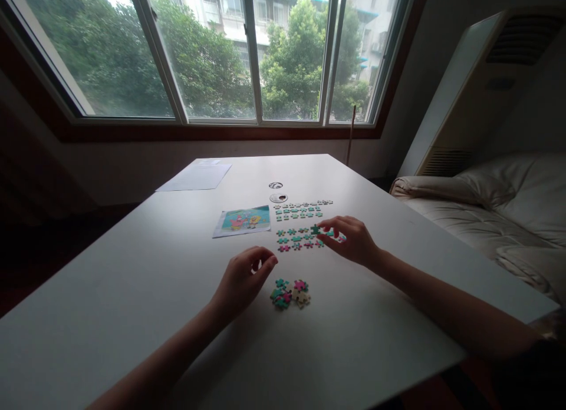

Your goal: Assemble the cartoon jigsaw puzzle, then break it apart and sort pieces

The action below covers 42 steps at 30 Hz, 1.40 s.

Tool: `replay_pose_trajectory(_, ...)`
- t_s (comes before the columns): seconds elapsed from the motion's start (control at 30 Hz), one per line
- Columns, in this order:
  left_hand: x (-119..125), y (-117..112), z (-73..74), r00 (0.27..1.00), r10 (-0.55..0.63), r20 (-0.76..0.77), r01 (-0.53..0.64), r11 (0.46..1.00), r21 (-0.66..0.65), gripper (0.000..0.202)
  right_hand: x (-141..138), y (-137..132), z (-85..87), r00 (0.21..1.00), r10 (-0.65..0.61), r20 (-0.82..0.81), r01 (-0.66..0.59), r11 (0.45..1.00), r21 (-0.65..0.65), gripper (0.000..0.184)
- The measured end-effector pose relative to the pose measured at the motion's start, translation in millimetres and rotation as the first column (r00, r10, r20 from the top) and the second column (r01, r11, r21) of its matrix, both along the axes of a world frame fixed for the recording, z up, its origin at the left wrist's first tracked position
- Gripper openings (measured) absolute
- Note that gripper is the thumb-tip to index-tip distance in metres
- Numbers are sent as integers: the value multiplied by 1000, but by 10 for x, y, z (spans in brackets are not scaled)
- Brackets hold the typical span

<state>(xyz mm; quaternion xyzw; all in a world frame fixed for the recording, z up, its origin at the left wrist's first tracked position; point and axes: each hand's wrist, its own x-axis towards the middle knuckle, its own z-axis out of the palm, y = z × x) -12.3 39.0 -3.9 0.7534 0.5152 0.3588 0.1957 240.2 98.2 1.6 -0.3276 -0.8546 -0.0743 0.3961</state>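
A green jigsaw puzzle piece [315,229] is pinched between the thumb and forefinger of my right hand [349,239], just above the rows of loose pieces. Those rows of puzzle pieces [295,240], teal and pink, lie spaced out on the white table [198,316]. My left hand [243,278] hovers nearer to me with its fingers curled and the thumb against the forefinger; whether anything is between them is hidden. Right of it lies a small heap of mixed pieces [289,294] in teal, pink and beige.
A colourful cartoon picture sheet [245,221] lies left of the rows. Beyond them are two round table inserts [278,198]. White papers [194,177] rest at the far left corner. A pale sofa [477,207] stands along the right side, and windows [212,62] are ahead.
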Motion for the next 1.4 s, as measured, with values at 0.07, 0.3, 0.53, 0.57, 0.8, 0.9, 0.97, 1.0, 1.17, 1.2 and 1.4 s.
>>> replay_pose_trajectory(0.07,-15,8,-4,1000,8,-6,-9,1000,-8,22,12,7,-2,1000,-8,16,8,1000,11,21)
replay_pose_trajectory(0.3,-26,36,-75,1000,6,17,-4,996,-95,26,4,1,-14,999,-14,43,14,1000,0,22)
replay_pose_trajectory(0.53,-17,69,-171,989,33,146,-10,988,-153,26,32,110,3,988,-89,127,103,990,-101,24)
replay_pose_trajectory(0.57,-14,68,-175,986,38,160,-13,988,-152,26,47,159,10,985,-105,138,123,984,-129,24)
replay_pose_trajectory(0.8,2,46,-166,984,28,174,-1,988,-153,26,270,772,43,920,-268,288,352,887,-299,25)
replay_pose_trajectory(0.9,0,33,-157,985,33,167,-6,988,-157,25,381,1038,9,879,-313,359,440,822,-362,27)
replay_pose_trajectory(0.97,-2,28,-149,985,33,167,-7,988,-154,25,430,1175,-28,870,-317,377,458,802,-384,28)
replay_pose_trajectory(1.0,-3,27,-146,985,32,169,-6,988,-151,25,445,1231,-49,869,-315,382,461,796,-392,28)
replay_pose_trajectory(1.17,-3,32,-137,984,24,175,4,988,-156,26,428,1430,-137,870,-277,409,454,774,-441,28)
replay_pose_trajectory(1.2,-1,33,-138,984,22,175,6,987,-158,26,417,1457,-149,869,-272,413,453,770,-448,28)
replay_pose_trajectory(1.4,10,38,-144,984,13,178,17,986,-169,25,394,1524,-152,868,-262,423,457,756,-468,26)
